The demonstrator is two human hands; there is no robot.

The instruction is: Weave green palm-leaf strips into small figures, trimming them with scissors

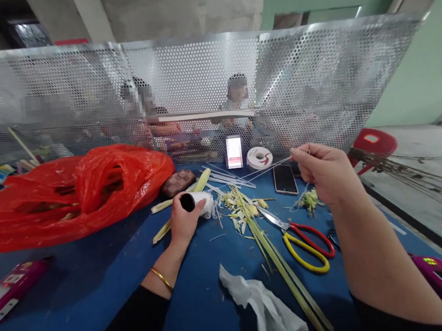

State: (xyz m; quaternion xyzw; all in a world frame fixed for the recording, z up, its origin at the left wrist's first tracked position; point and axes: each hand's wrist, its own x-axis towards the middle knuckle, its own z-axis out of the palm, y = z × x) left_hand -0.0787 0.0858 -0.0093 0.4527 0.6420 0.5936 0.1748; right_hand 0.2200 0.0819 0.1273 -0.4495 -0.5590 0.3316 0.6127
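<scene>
My left hand (183,219) is wrapped round a spool of white thread (200,203) lying on the blue table (101,304). My right hand (322,170) is raised above the table, fingers pinched on a thin white strand (263,169) that runs back toward the spool. Between the hands lie green leaf strips and cut scraps (245,210). Long green strips (283,269) stretch toward me. Scissors with red and yellow handles (304,241) lie below my right hand.
A red plastic bag (69,192) fills the left of the table. A black phone (284,179), a tape roll (259,158), a brown checked pouch (178,182) and crumpled white paper (263,308) lie about. A perforated metal screen (315,82) stands behind, with people beyond it.
</scene>
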